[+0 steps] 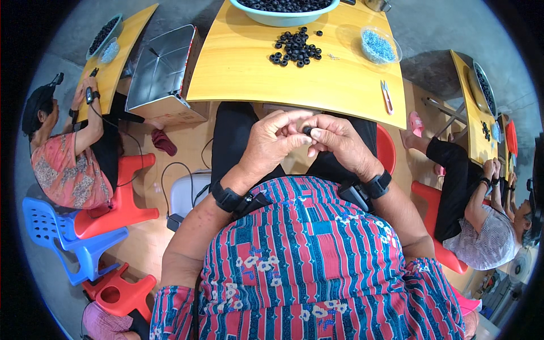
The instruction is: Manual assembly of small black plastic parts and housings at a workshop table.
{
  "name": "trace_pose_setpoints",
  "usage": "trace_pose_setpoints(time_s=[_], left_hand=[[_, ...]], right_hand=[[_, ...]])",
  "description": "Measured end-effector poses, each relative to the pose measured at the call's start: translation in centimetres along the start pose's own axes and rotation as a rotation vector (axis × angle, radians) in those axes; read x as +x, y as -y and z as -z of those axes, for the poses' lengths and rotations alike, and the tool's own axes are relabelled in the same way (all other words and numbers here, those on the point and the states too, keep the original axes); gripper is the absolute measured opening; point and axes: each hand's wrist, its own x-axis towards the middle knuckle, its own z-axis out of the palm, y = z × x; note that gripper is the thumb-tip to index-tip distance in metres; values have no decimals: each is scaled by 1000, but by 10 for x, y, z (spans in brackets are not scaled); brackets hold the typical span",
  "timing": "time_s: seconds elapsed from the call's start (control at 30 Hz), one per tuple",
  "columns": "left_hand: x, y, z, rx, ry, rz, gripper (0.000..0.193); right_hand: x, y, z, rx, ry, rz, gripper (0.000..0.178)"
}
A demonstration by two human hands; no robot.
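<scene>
Head: hands [268, 140] pinch rounded black piece [307, 130].

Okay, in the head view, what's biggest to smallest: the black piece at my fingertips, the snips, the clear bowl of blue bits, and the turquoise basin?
Largest to smallest:
1. Turquoise basin, even cropped at the top
2. Clear bowl
3. Snips
4. Black piece, partly covered

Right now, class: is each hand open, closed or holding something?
Right hand: closed, holding a small black piece.
Left hand: curled beside it; whether gripping cannot be told.
</scene>
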Motion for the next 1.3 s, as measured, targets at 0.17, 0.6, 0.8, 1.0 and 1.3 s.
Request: trace_pose_setpoints(time_s=[0.17,0.6,0.8,1.0,1.3], left_hand=[[-1,-4,-3,-184,216,148,48],[-2,-17,-11,-227,125,98,39],[1,-19,-9,-21,95,-13,44],[0,-22,-10,12,107,-46,48],[-4,-19,-10,-80,90,-27,42]], right_hand=[[-4,-3,-3,-438,-118,222,17],[-5,-6,-8,-659,-229,436,23],[-5,1,-7,-672,-206,484,19],[-6,-2,-6,-581,-193,449,20],[-7,0,-12,-629,-209,516,21]])
